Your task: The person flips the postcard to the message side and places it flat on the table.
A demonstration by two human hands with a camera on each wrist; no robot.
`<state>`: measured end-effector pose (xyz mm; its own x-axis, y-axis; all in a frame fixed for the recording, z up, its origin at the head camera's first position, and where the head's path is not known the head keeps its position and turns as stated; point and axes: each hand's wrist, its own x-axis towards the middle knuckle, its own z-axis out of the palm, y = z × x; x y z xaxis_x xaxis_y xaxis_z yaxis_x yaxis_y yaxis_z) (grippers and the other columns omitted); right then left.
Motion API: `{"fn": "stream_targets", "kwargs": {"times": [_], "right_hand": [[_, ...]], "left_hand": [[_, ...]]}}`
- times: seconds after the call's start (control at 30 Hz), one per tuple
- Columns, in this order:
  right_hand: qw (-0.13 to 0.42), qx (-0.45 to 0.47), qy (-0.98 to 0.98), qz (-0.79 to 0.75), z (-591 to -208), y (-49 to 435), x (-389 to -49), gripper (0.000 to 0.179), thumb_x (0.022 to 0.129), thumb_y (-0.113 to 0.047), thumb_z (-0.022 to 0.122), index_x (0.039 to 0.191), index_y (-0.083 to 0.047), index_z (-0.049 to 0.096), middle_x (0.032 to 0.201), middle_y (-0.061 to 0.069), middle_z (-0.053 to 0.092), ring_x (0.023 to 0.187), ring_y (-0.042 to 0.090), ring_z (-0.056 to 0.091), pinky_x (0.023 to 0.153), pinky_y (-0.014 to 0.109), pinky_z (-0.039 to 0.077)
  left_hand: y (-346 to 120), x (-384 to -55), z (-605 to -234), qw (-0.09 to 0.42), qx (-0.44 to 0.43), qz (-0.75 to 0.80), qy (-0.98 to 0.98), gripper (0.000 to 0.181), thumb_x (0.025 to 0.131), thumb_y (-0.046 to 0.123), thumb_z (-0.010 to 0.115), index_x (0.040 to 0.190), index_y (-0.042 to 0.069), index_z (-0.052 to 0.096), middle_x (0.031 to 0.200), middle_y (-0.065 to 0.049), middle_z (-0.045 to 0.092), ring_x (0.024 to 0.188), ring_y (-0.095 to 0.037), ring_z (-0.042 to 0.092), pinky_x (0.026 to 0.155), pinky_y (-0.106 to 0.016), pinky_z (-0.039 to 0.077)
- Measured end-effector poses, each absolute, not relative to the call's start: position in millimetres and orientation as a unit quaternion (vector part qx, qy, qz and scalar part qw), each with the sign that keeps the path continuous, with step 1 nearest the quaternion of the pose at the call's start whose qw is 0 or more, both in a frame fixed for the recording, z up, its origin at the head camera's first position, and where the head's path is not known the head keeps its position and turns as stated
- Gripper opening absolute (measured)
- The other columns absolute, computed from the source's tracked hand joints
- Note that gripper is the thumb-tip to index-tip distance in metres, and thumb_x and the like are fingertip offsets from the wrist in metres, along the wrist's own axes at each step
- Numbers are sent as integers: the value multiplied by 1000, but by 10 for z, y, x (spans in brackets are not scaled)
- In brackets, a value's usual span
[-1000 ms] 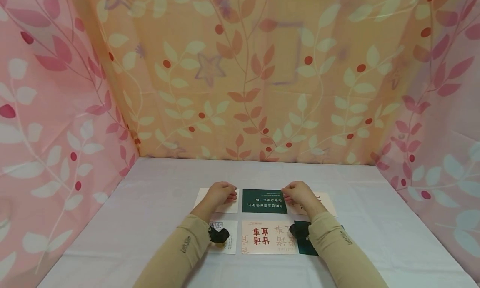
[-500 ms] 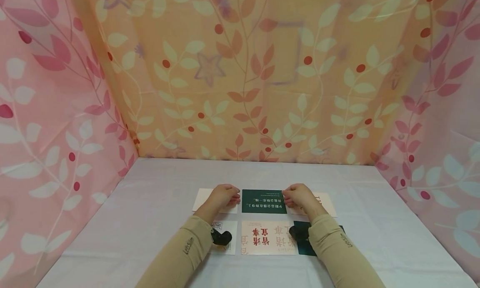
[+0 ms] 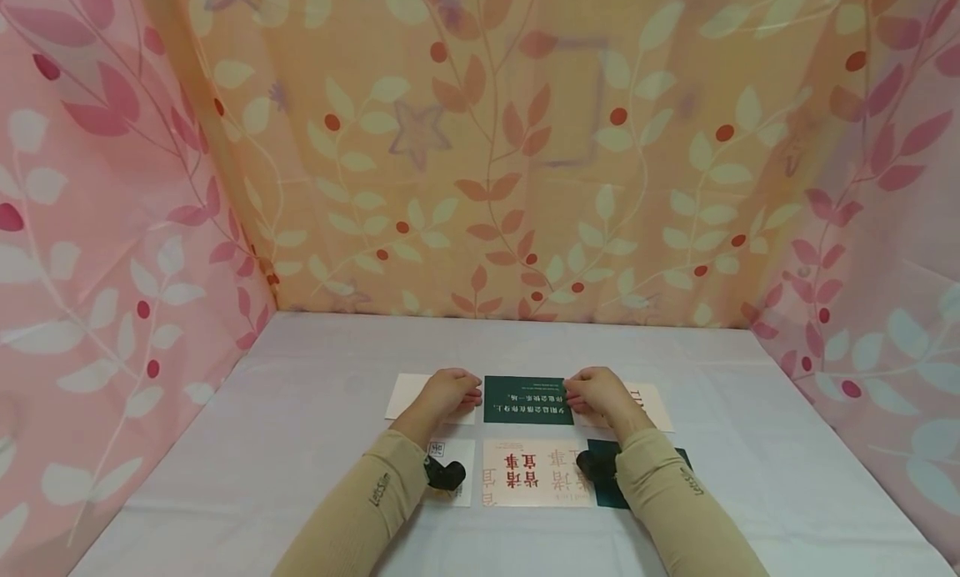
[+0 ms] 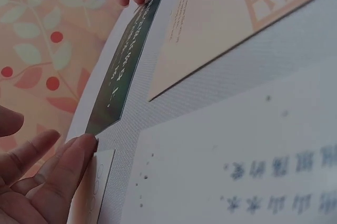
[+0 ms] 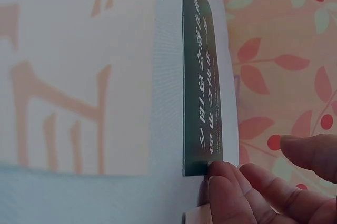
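Note:
A dark green card (image 3: 528, 400) with white writing lies flat in the middle of the back row. My left hand (image 3: 448, 396) is at its left edge, over a cream card (image 3: 405, 393). In the left wrist view the fingertips (image 4: 84, 144) touch the green card's corner, thumb held apart. At the opposite edge is my right hand (image 3: 597, 393), partly covering another cream card (image 3: 652, 406). Its fingertips (image 5: 224, 171) rest on the green card's near corner in the right wrist view, and the thumb stands away from them. Neither hand pinches the card.
In the front row lie a white card (image 3: 459, 456), a cream card with red characters (image 3: 525, 474) and a dark green card (image 3: 611, 494), partly behind the right wrist. A white cloth (image 3: 322, 352) covers the table. Patterned curtains (image 3: 337, 185) enclose the back and sides.
My left hand has shifted slightly right, up to the green card's left edge. The right hand stays almost in place, and the cards look nearly unmoved.

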<state>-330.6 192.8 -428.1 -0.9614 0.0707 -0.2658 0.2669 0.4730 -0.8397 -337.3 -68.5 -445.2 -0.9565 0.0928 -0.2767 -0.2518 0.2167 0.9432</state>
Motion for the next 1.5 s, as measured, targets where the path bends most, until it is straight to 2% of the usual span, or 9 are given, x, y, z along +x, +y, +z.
{"fn": "stream_targets", "kwargs": {"times": [1.03, 1.5], "right_hand": [[101, 121, 849, -505, -4259, 1956, -3321, 26, 90, -19, 57, 101, 4, 61, 93, 16, 65, 77, 21, 64, 71, 32, 54], [91, 111, 853, -502, -4301, 1955, -3314, 25, 90, -19, 56, 100, 3, 63, 91, 13, 65, 75, 19, 64, 68, 30, 54]], "left_hand": [[-649, -3399, -4459, 141, -58, 648, 746, 25, 92, 17, 50, 106, -2, 60, 91, -15, 64, 79, -20, 66, 67, -27, 54], [-677, -3450, -4527, 161, -63, 677, 715, 28, 92, 18, 51, 113, -1, 57, 97, -17, 63, 82, -21, 65, 70, -28, 54]]}}
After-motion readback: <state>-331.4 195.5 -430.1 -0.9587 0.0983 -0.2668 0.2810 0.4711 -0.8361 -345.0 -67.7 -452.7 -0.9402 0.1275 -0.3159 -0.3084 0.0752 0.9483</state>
